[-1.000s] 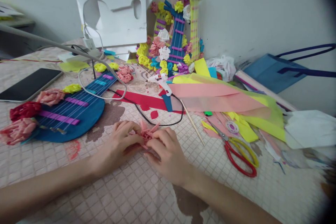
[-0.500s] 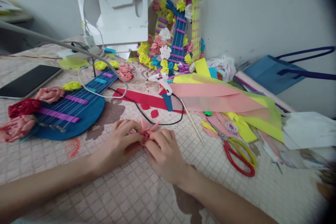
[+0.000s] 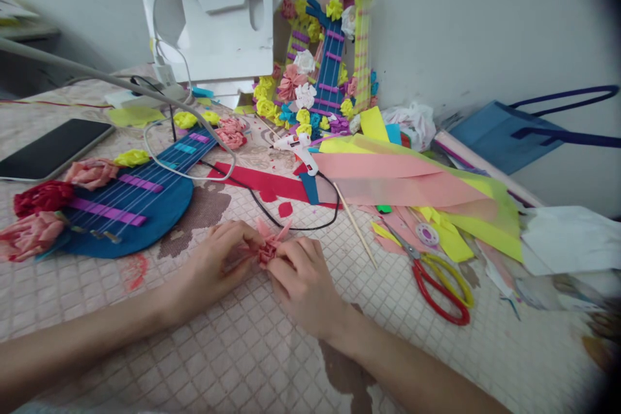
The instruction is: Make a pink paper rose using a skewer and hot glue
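Observation:
Between my hands is a small pink paper flower [image 3: 268,250] with pointed petals sticking up at its far side. My left hand [image 3: 224,259] pinches its left edge with curled fingers. On the other side, my right hand [image 3: 303,278] grips the flower's right edge between thumb and fingers. Left of my hands lies a blue paper guitar [image 3: 165,207] with purple strips, strings and paper roses [image 3: 92,173] along its edge. Beyond the flower, a white glue gun [image 3: 301,150] rests with its black cord looped toward me. A thin wooden stick [image 3: 356,226] lies to the right.
Scissors [image 3: 439,284] with red and yellow handles lie on the right, beside a small tape roll [image 3: 427,235]. Pink crepe paper [image 3: 388,168] spreads behind them. A phone [image 3: 55,149] lies at the left. Decorated guitars [image 3: 330,65] and a white foam board [image 3: 218,32] stand against the wall.
Both hands stay at nearly the same spot on the flower. My left fingers have loosened slightly, and more of the flower's petals and centre now show.

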### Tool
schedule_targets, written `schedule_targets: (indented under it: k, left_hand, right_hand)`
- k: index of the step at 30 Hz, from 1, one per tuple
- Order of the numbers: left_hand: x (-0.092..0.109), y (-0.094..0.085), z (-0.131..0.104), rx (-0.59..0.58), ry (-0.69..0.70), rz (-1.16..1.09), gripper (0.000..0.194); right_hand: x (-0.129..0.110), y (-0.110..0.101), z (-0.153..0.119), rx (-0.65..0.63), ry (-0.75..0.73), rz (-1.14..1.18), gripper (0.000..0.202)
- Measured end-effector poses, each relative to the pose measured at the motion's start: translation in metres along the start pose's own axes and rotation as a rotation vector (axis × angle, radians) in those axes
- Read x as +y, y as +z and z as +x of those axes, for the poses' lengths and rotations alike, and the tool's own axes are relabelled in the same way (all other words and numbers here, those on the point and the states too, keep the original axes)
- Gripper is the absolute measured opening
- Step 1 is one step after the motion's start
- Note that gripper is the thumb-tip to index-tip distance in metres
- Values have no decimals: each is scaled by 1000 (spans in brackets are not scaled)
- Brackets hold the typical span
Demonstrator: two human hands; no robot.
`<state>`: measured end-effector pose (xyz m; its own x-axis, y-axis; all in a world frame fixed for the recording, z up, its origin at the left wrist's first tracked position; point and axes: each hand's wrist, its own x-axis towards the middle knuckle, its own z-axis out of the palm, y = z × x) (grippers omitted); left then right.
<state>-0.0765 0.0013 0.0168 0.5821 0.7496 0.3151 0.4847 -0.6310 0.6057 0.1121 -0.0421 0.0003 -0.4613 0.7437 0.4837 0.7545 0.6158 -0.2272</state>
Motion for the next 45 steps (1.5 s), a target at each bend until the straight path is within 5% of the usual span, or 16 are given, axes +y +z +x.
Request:
schedule_targets:
  k: [27,38,45]
  left_hand:
    - [-4,6,0,25,-3,26,12]
    - [-3,-4,5,-52,32,50,13]
    - [-3,-6,11,-2,-47,1,12]
  right_hand:
    - [9,1,2,-11,-241,-44,19]
    - [10,2,2,-37,-226,-43,17]
    - [9,2,4,-53,-236,-59,19]
